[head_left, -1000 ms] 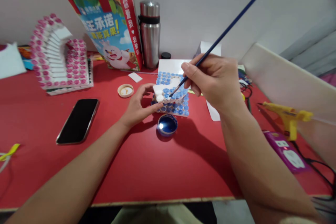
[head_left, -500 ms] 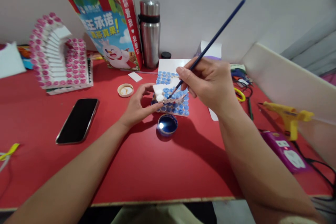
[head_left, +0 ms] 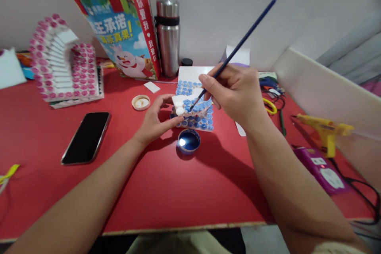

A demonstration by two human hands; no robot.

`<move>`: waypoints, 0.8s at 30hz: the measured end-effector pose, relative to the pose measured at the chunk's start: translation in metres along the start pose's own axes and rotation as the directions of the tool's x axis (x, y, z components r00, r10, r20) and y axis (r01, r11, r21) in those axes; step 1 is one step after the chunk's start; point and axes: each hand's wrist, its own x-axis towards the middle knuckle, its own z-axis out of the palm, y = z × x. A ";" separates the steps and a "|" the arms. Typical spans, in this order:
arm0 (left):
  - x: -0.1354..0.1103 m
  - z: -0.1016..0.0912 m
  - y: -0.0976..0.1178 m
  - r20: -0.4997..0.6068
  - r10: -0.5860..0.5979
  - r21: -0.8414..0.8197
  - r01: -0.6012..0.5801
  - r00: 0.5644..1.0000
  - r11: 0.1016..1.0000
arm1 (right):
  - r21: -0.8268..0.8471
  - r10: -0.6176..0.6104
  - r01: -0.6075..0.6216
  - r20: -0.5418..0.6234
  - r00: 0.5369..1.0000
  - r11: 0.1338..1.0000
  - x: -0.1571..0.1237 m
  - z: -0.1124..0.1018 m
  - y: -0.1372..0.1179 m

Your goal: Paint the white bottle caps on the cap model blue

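Observation:
My right hand [head_left: 233,93] pinches a dark blue paintbrush [head_left: 244,39], its tip down against the small round pieces on a white craft model [head_left: 198,106]. Most of those rounds are painted blue, while one at the left edge is still white. With thumb and fingers, my left hand [head_left: 159,117] grips the model's left side. A small round bowl of dark blue paint [head_left: 189,142] sits just in front of the model, with light glinting off its surface. The model's far side is partly hidden behind my right hand.
At left stand a pink-and-white craft model [head_left: 67,63] and a black phone [head_left: 86,138]. A printed bag [head_left: 122,31] and a steel flask [head_left: 168,39] are at the back. A round lid [head_left: 141,102] lies near my left hand. On the right are a yellow glue gun [head_left: 326,129] and a purple power strip [head_left: 320,170].
The whole view has shifted slightly, with things sitting a little further left. Both hands keep their holds, and the brush tip stays on the blue rounds.

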 end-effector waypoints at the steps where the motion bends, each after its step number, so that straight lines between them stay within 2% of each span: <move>1: 0.000 0.000 0.000 0.001 0.001 0.000 -0.001 1.000 1.000 | 0.000 0.001 -0.001 -0.001 1.000 1.000 0.000 0.000 0.000; 10: 0.000 0.001 -0.001 -0.014 0.002 -0.006 -0.002 1.000 1.000 | 0.043 -0.007 0.007 -0.014 1.000 0.999 -0.001 0.004 -0.001; 24: 0.001 0.001 0.000 -0.004 0.002 -0.007 -0.002 1.000 1.000 | 0.008 0.005 -0.005 -0.009 1.000 1.000 -0.004 0.007 -0.006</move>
